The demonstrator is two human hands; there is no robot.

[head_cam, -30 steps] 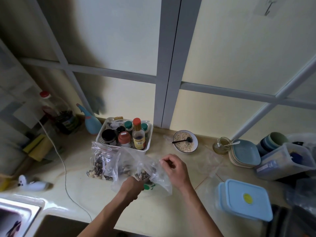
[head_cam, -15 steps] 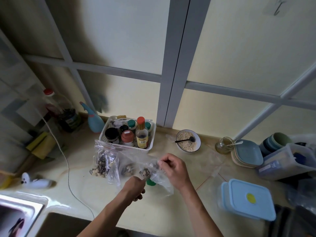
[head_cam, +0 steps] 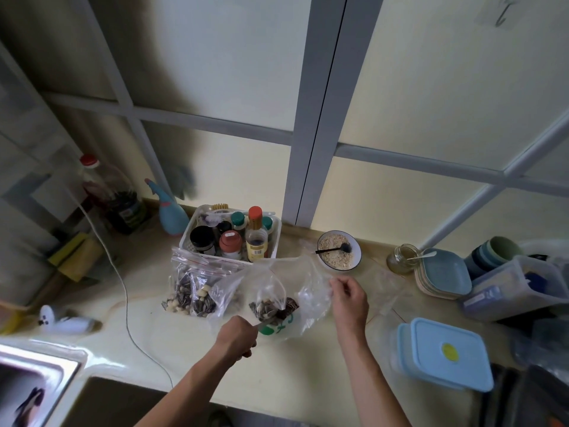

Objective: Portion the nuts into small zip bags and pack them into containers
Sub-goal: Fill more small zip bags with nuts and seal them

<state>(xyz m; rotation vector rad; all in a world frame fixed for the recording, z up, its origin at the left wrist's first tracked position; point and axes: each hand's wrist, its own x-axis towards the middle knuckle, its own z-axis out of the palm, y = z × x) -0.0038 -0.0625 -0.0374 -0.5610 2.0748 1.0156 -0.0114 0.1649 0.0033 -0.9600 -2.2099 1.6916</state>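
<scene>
Above pale countertop [head_cam: 295,359], seed-filled zip bag [head_cam: 286,297] between both hands' grip.

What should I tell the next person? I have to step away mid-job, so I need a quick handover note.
Left hand: grips a spoon handle, its tip in the big clear bag of seeds.
Right hand: fingers pinch that bag's rim, holding it open.
Done: filled zip bags lean against the white basket.
Left: fill more bags, then pack them; the blue-lidded container is closed, at the right.

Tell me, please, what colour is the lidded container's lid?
Light blue lid, yellow dot at its centre; head view.
</scene>
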